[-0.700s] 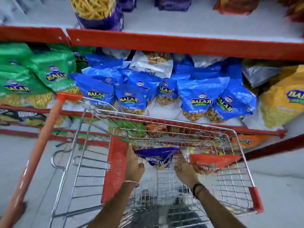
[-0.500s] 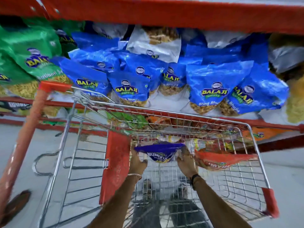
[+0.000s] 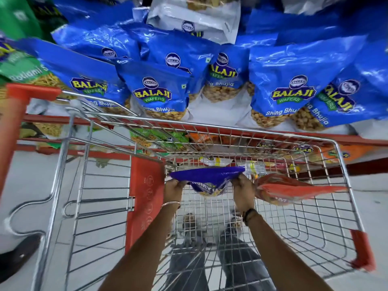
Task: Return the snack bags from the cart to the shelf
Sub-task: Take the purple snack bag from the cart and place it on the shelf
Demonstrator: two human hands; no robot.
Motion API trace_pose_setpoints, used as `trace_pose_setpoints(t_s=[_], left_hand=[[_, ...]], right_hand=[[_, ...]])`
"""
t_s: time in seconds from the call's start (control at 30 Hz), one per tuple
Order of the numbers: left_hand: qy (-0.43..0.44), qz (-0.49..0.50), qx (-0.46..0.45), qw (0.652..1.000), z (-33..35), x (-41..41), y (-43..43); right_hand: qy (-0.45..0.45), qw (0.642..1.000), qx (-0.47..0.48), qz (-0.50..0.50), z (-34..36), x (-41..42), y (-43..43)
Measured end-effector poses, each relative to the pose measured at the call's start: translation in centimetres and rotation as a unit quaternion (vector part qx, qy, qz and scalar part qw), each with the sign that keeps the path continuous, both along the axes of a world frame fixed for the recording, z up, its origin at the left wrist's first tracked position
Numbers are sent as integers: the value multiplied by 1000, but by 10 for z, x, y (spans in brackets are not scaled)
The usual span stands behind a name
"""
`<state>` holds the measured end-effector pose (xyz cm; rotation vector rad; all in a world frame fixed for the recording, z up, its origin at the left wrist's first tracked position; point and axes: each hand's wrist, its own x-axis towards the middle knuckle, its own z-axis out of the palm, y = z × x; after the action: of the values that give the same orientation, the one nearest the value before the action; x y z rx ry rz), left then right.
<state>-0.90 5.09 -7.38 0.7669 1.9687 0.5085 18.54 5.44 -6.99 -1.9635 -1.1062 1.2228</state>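
Bare forearms reach forward from the bottom of my view into the wire cart, and through its mesh floor I can see grey trousers and shoes standing below. My left hand, with a thin bangle at the wrist, pinches the left corner of a purple snack bag; my right hand, with a dark band at the wrist, grips the bag's right corner. The fingers of both hands are clenched on the bag's top edge, so it hangs between them inside the basket, above the mesh floor, with its lower part sagging. Just beside my right hand, an orange-red snack bag lies tilted toward the cart's right wall; I cannot tell whether the hand touches it. To the left stands the red child-seat flap, and farther left the red push handle. Beyond the cart's front rim, lower rows of green and orange packets show through the wires. Above them runs the red shelf, crowded with blue Balaji Wafers bags marked Shing Bhujia, leaning forward in overlapping ranks, a white bag behind them and green bags at the far left.
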Motion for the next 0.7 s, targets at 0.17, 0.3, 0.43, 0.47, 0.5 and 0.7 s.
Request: trace_pose_setpoints(t_s=[0.17, 0.3, 0.43, 0.47, 0.5, 0.7], left_hand=[[-70, 51, 101, 991, 56, -3, 3], [-162, 120, 196, 960, 117, -9, 7], [-166, 91, 262, 946, 206, -12, 11], [-149, 74, 287, 944, 225, -13, 15], [-158, 67, 308, 936, 245, -14, 18], [-311, 74, 420, 849, 367, -4, 36]], right_hand=[[13, 997, 49, -53, 55, -10, -4], [9, 990, 127, -57, 110, -21, -12], [22, 969, 243, -46, 177, -24, -11], [31, 961, 270, -49, 194, -22, -7], [42, 953, 296, -52, 210, -19, -2], [160, 906, 389, -50, 322, -3, 34]])
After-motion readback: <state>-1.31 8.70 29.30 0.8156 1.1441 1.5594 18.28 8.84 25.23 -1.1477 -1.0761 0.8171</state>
